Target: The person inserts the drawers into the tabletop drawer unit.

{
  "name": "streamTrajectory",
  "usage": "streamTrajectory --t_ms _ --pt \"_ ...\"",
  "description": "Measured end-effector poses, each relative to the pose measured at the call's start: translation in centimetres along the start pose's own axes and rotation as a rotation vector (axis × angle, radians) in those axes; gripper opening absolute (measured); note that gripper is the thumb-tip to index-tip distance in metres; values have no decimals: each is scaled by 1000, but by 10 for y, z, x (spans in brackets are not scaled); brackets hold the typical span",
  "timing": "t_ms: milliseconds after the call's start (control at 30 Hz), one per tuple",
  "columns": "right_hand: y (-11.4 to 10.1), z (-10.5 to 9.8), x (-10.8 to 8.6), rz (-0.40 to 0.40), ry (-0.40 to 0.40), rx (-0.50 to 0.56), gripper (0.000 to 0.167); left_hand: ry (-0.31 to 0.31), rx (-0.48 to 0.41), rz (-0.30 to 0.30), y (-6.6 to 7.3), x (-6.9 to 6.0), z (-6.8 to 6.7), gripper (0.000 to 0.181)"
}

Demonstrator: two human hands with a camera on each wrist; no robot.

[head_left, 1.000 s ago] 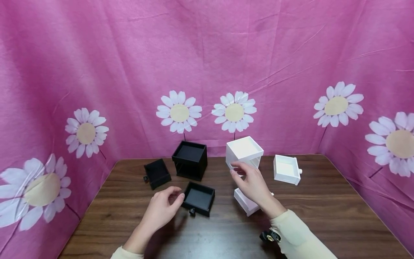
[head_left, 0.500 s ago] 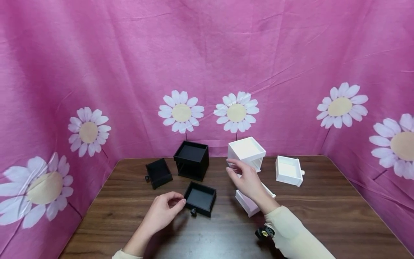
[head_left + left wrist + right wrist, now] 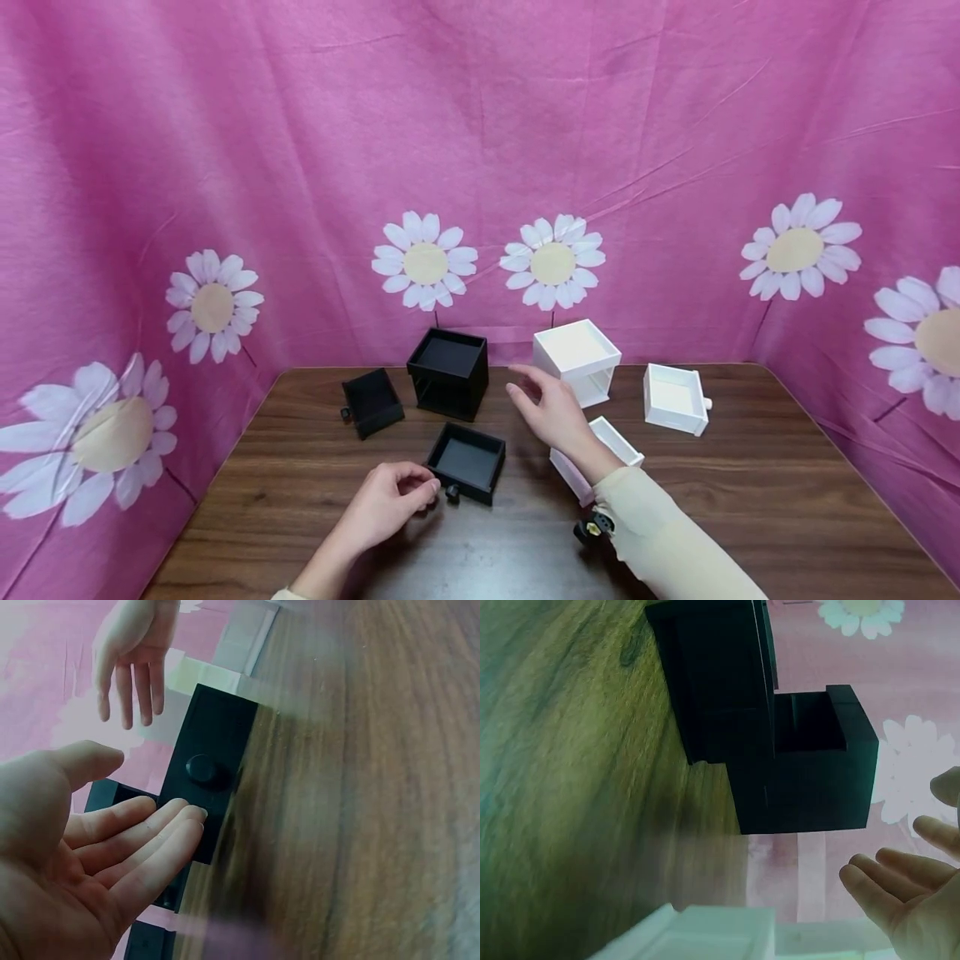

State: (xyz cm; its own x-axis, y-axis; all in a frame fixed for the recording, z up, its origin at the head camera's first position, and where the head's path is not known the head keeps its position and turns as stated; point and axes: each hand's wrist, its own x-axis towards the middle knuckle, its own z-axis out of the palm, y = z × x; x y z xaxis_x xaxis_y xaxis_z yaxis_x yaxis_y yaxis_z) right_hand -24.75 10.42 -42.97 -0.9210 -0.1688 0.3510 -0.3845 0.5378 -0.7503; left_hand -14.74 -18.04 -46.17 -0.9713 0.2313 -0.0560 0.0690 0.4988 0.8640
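My left hand (image 3: 392,500) is at the near left corner of a shallow black drawer (image 3: 468,460) with a round knob (image 3: 452,492). In the left wrist view its relaxed fingers (image 3: 142,847) overlap the knobbed drawer front (image 3: 216,735); whether they touch it, I cannot tell. My right hand (image 3: 553,415) hovers above the table between a black box (image 3: 468,383) and a white box (image 3: 573,346), holding nothing. Beneath its wrist a white drawer (image 3: 611,437) lies partly hidden. The right wrist view has the hand's loosely spread fingers (image 3: 870,889) beside the black box (image 3: 802,795).
Another black drawer (image 3: 372,400) lies left of the black box. Right of the white box lies a second white drawer (image 3: 675,393) with a knob. A pink cloth (image 3: 480,125) with daisies surrounds the wooden table (image 3: 720,517) at the back and sides.
My right hand has moved left, away from the white box's front, uncovering more of the white drawer. My left hand has come slightly nearer the black drawer's knob. The whole view shifted slightly.
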Motion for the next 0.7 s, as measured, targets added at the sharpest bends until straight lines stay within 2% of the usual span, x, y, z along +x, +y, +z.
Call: streamTrajectory --t_ms 133,433,700 --pt "2 6 6 28 -4 16 38 -36 -69 -10 -4 0 2 26" --pt "8 21 19 38 12 58 40 -88 -234 -44 -10 1 6 27" --pt "5 32 30 33 12 115 42 -86 -263 -49 -13 4 12 27"
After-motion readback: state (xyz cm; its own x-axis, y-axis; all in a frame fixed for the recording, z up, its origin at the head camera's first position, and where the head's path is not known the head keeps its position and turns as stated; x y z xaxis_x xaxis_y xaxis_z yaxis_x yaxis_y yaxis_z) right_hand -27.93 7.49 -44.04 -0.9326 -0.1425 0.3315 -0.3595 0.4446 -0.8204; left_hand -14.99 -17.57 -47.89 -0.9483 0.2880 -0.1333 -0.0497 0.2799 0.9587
